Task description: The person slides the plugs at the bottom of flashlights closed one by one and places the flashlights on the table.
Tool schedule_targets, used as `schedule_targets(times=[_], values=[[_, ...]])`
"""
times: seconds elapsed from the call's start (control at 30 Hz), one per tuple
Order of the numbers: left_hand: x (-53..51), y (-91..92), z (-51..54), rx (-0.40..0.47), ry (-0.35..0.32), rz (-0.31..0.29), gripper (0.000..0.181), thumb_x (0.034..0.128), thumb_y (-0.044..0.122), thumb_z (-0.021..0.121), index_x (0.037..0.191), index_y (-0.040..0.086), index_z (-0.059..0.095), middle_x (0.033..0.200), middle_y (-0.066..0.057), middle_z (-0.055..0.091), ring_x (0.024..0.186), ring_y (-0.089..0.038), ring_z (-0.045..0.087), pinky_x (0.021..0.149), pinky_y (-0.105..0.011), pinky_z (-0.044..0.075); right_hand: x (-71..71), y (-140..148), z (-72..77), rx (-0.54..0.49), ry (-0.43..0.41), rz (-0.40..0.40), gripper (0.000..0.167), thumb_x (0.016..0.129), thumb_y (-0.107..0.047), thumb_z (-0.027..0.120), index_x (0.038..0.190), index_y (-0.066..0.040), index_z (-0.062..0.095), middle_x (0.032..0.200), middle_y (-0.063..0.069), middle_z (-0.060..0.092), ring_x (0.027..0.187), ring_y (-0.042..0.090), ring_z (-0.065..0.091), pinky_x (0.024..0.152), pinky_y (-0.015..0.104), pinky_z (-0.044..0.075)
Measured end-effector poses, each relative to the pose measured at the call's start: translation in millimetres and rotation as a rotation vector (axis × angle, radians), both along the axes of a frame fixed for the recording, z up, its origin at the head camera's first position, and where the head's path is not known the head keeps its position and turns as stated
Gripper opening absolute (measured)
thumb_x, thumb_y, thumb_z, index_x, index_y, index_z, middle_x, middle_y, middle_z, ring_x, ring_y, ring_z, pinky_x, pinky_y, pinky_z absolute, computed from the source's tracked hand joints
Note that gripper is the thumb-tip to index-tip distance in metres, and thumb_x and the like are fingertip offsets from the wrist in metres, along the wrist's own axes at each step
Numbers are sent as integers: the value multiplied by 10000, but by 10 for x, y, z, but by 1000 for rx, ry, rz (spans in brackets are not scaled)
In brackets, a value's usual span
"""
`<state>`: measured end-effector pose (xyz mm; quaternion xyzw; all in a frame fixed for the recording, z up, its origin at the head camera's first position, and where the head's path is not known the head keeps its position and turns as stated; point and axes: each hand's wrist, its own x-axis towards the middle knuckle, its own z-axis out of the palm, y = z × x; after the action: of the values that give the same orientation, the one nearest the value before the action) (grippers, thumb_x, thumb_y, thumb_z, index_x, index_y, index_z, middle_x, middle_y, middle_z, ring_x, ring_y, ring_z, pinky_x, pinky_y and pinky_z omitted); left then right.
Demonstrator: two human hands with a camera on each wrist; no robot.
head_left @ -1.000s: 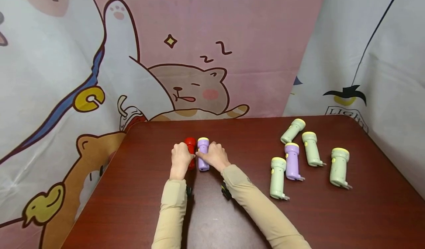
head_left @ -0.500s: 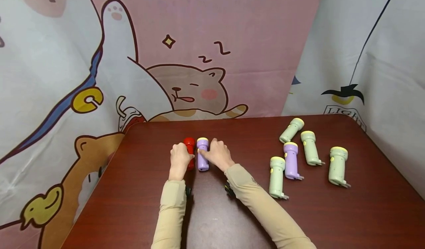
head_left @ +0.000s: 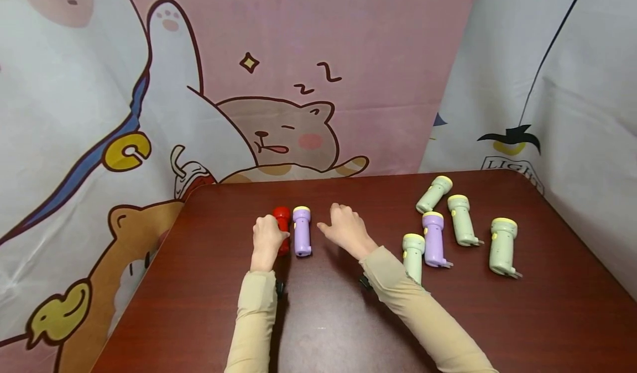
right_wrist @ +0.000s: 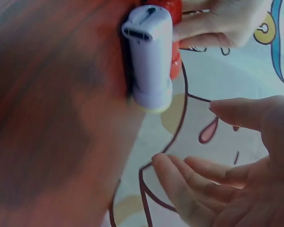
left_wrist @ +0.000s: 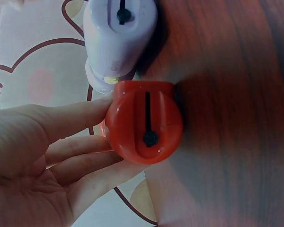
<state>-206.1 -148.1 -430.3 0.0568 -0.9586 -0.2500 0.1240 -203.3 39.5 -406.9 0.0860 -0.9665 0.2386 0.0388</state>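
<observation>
The left hand [head_left: 267, 238] grips a red flashlight [head_left: 282, 216] lying on the table; in the left wrist view its thumb and fingers lie around the red flashlight [left_wrist: 146, 123]. Just right of it, a purple flashlight [head_left: 301, 231] with a yellow rim lies alone, a narrow gap between the two in the head view. The right hand [head_left: 348, 230] is to the right of the purple flashlight, touching nothing. In the right wrist view the right hand [right_wrist: 227, 175] has thumb and fingers apart, with the purple flashlight [right_wrist: 152, 61] beyond the fingertips.
On the right of the brown table [head_left: 318, 318] lie several pale green flashlights [head_left: 503, 247] and another purple flashlight [head_left: 434, 240], some with plug prongs out. The right sleeve [head_left: 423, 312] partly covers the nearest green one. A cartoon-printed cloth [head_left: 388, 74] hangs behind.
The right hand has let go of the purple flashlight beside the red one and moved off to the right. The left hand stays on the red flashlight. The head view has shifted slightly.
</observation>
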Motion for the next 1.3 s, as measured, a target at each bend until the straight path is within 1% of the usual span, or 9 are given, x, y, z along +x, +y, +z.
schedule_targets(times=[0.2,0.43,0.53,0.7,0.83,1.0,1.23,1.3], values=[[-2,-4,0,-15,-7,1,230,653,90,839,665,-63,668,732,-271,661,679,-444,643,656,-492,546,125,299,98,70,1,-7,433,838,-366,675,1061,0,609,989,167,645,843,364,668,625,456,526],[-8,1,6,-10,-12,4,253,646,89,845,710,-79,667,749,-275,660,693,-453,646,653,-493,546,293,643,200,149,27,-43,399,818,-350,696,958,14,609,939,183,644,781,390,649,591,480,504],[-9,5,6,-9,-18,7,265,649,92,844,734,-84,666,757,-274,659,699,-452,646,659,-494,547,364,789,202,184,37,-74,400,810,-337,699,926,33,599,901,201,635,749,405,640,572,491,492],[-9,12,6,-10,-28,11,267,655,94,842,745,-86,667,766,-275,657,704,-450,643,667,-493,548,508,1014,156,241,32,-128,418,804,-312,697,909,74,578,838,228,607,688,422,621,557,505,485],[-12,10,8,-15,-36,17,282,649,97,846,761,-93,670,771,-279,658,708,-455,641,666,-492,546,599,1136,137,258,-23,-182,442,807,-308,694,920,98,563,842,260,605,695,440,616,536,514,475],[-14,7,7,-16,-38,16,279,652,99,845,757,-91,670,769,-277,658,706,-453,642,664,-490,547,672,1257,125,240,-93,-243,443,801,-300,693,900,110,559,842,298,624,722,464,617,526,526,458],[-11,5,6,-10,-37,14,268,657,96,843,747,-86,669,758,-270,658,696,-444,642,656,-485,548,712,1359,74,243,-195,-268,329,805,-277,650,794,51,630,823,272,632,693,448,614,500,499,446],[-14,4,0,-11,-36,13,269,658,99,844,746,-86,669,755,-270,658,691,-442,642,653,-484,547,719,1375,60,250,-213,-271,330,808,-293,657,784,37,642,827,272,634,687,446,615,503,497,452]])
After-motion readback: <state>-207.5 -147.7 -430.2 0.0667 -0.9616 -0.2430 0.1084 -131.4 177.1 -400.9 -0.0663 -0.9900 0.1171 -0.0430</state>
